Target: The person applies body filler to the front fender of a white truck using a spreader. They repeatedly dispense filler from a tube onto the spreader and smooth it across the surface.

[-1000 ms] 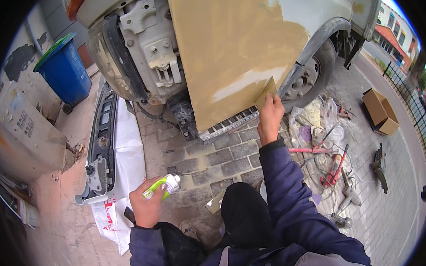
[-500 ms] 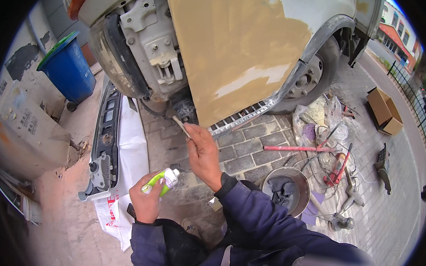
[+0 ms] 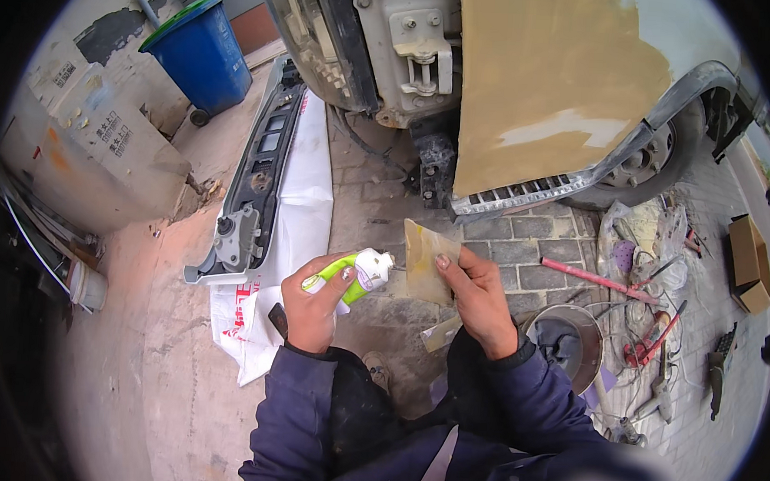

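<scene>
A green and white squeeze tube (image 3: 369,269) is gripped in my left hand (image 3: 310,308), its nozzle end pointing right. My right hand (image 3: 483,305) pinches a flat, translucent yellowish putty spreader (image 3: 428,258) between thumb and fingers, its broad face turned up. A small gap separates the nozzle from the spreader. Beyond my hands stands a vehicle's body panel (image 3: 541,92), mostly coated in tan filler, with a whitish patch near its lower edge.
A long dark bumper part (image 3: 263,164) lies on white sheeting (image 3: 305,184) at left, near a blue bin (image 3: 201,57). At right are a metal bucket (image 3: 584,338) holding dark cloth, a red bar (image 3: 596,279), several tools and a cardboard box (image 3: 749,268).
The view has swung left, shifting the scene rightward. My right hand has come away from the panel's lower corner, turning the spreader's face up. The tube and spreader are now closer together.
</scene>
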A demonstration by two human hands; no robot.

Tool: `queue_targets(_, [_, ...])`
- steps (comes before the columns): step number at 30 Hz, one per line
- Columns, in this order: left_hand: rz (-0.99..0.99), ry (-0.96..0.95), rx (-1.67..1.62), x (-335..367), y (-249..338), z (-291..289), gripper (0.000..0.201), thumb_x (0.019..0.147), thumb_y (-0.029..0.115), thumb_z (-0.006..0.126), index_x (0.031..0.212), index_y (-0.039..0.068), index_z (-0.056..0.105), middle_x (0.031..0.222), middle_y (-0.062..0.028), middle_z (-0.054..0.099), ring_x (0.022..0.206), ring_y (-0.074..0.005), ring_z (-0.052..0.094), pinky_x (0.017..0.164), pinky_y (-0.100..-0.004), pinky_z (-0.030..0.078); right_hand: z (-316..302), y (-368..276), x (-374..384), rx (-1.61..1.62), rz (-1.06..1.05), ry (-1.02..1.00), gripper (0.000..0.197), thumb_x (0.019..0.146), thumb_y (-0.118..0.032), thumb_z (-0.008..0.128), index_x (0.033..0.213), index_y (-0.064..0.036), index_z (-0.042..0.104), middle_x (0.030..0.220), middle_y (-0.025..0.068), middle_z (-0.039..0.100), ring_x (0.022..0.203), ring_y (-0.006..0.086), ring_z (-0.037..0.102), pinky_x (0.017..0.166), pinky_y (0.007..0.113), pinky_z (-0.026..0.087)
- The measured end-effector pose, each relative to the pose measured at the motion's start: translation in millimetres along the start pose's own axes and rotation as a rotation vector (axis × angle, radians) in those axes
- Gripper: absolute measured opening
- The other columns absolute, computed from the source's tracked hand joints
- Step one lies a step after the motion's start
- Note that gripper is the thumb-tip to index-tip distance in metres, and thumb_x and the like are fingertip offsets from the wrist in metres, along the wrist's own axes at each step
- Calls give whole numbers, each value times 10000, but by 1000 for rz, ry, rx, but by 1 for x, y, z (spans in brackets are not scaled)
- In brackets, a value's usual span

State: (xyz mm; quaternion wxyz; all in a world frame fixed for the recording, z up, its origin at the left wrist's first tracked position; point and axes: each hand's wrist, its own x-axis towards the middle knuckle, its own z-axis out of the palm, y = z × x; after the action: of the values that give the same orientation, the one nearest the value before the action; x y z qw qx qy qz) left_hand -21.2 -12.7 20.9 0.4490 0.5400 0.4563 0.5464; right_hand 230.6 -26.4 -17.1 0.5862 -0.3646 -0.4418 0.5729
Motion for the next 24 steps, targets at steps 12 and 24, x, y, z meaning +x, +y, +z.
queue_targets(12, [9,-34,145,-3,-4,4,257,983,108,857,1192,-43,849,1063,-103,836,957,-132,725,892,-285,561,-4,11,-11,-11,26,-49,287,1185,-198,625,1301,30,754,1083,-30,748,976,38,607,864,260,530])
queue_targets(24, [10,24,212,2,-7,8,256,978,62,797,1192,-76,823,1039,-113,821,955,-153,720,920,-312,570,-53,-1,-9,37,81,162,320,1152,-177,649,1390,22,729,1223,7,773,1060,91,678,962,307,554])
